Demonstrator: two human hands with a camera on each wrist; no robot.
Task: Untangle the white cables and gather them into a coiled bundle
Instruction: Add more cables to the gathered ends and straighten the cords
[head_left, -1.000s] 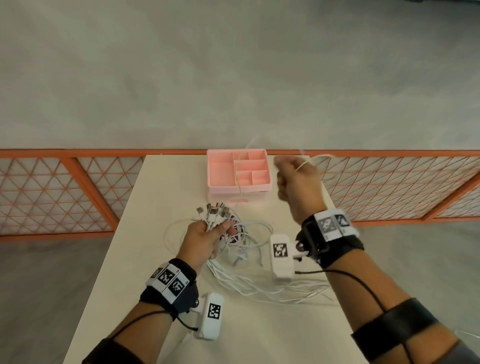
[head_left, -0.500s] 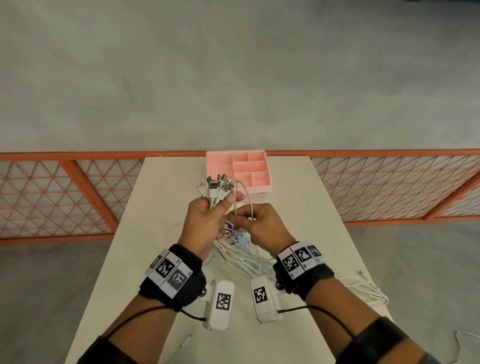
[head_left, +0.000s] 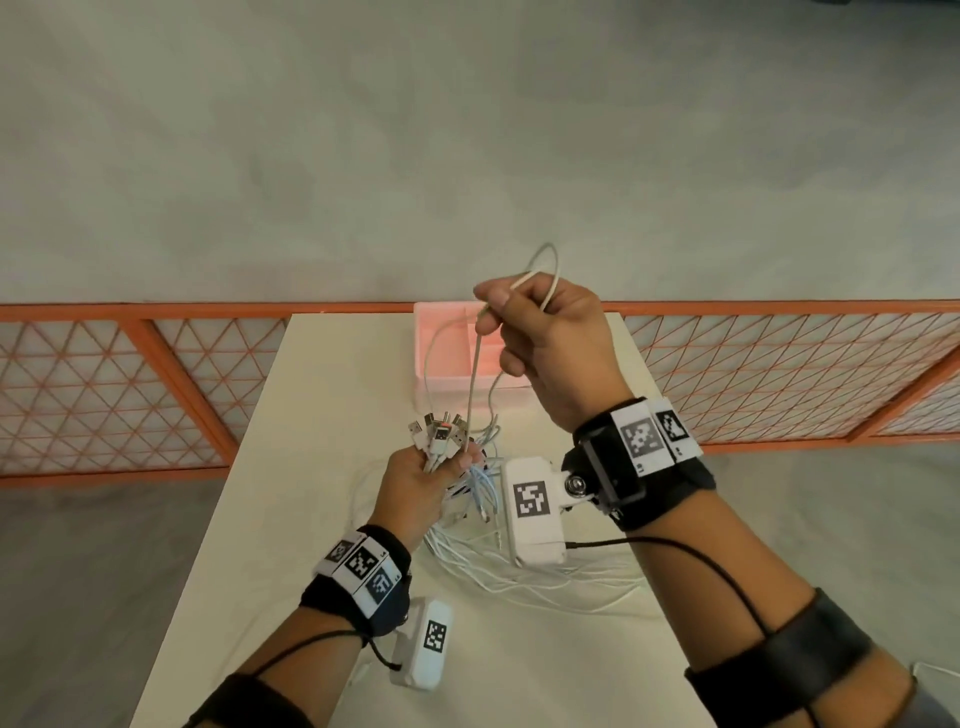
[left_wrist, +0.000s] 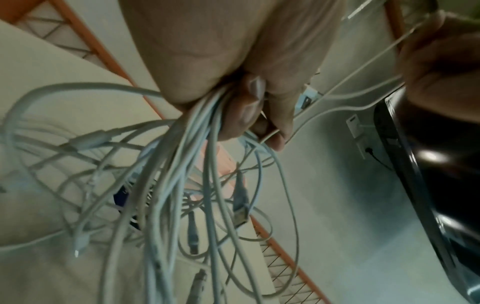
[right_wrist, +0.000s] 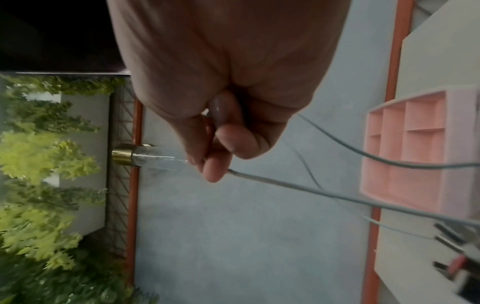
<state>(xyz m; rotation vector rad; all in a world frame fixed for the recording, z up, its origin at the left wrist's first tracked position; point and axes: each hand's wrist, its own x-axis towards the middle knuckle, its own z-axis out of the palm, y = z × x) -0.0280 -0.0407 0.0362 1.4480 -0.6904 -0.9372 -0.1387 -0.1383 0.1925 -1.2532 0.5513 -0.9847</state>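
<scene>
My left hand grips a bunch of white cables just below their plug ends, which stick up out of the fist. The loose lengths hang down and spread in a tangle on the table. My right hand is raised above the pink organiser and pinches a single white cable between thumb and forefinger. That cable runs taut down to the left fist and loops above the right hand. The right wrist view shows the same cable leaving the fingertips.
A pink compartment organiser stands at the table's far edge, partly behind my right hand. The cream table is narrow. An orange lattice railing runs behind it. More white cable lies off the table's right side.
My right hand has risen from beside the left fist up and to the right, drawing one cable taut. The left hand has dropped a little while still holding the bunch.
</scene>
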